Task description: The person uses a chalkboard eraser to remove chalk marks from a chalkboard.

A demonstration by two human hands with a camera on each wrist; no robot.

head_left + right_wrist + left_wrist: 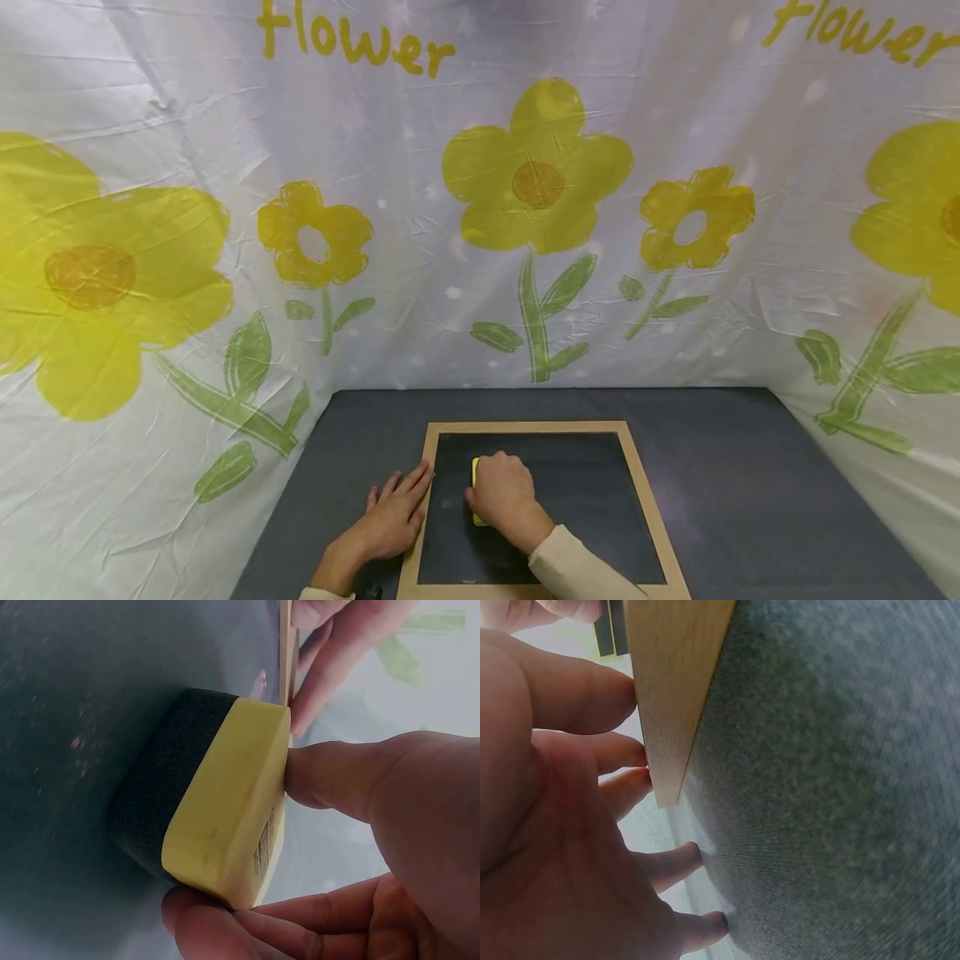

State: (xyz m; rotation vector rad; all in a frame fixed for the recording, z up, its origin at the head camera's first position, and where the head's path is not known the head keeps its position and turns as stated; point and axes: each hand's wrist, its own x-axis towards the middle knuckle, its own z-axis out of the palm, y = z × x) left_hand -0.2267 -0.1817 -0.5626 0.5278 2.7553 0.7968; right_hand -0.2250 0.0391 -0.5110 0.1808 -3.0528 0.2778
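Note:
A small blackboard [577,508] in a light wooden frame [527,427] lies flat on the table. My right hand [506,493] grips a board eraser [232,795], yellow on top with a dark felt layer that lies against the board's left part. In the right wrist view the thumb is on one side of the eraser and the fingers curl round another. My left hand [390,518] rests at the frame's left side, fingers extended. In the left wrist view its thumb and some fingertips touch the wooden edge [676,682], while other fingertips touch the table.
A dark grey cloth [757,500] covers the table round the board. Behind and beside it hangs a white curtain [420,292] printed with yellow flowers. Small pinkish chalk specks [76,741] dot the board. A small black object [371,592] lies near the left wrist.

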